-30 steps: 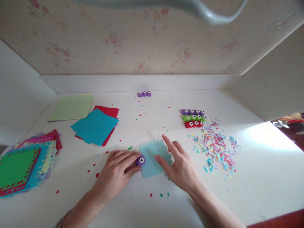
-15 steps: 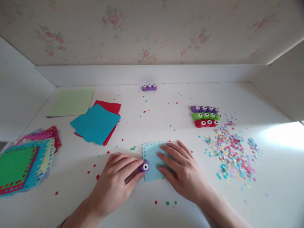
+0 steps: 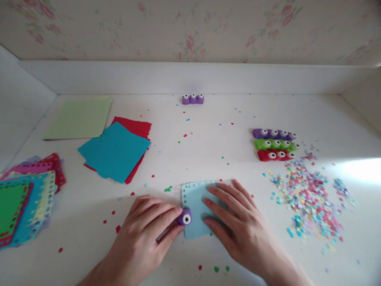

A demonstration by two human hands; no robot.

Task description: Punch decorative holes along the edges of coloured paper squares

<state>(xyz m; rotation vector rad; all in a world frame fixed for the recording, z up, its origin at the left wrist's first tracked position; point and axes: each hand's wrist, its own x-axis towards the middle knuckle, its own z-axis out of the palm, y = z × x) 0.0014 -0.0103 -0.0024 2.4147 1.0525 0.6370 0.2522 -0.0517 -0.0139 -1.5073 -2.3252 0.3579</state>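
Punch [image 3: 185,218] between left fingers [image 3: 172,215], against blue paper [image 3: 198,208]

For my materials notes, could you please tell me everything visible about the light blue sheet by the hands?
The light blue sheet looks like thin paper, lying flat on the white table. Small cut-outs line its far edge and the far part of its left edge. The purple punch, held in the left hand, sits at that left edge. The right hand lies over the sheet, hiding most of its right side.
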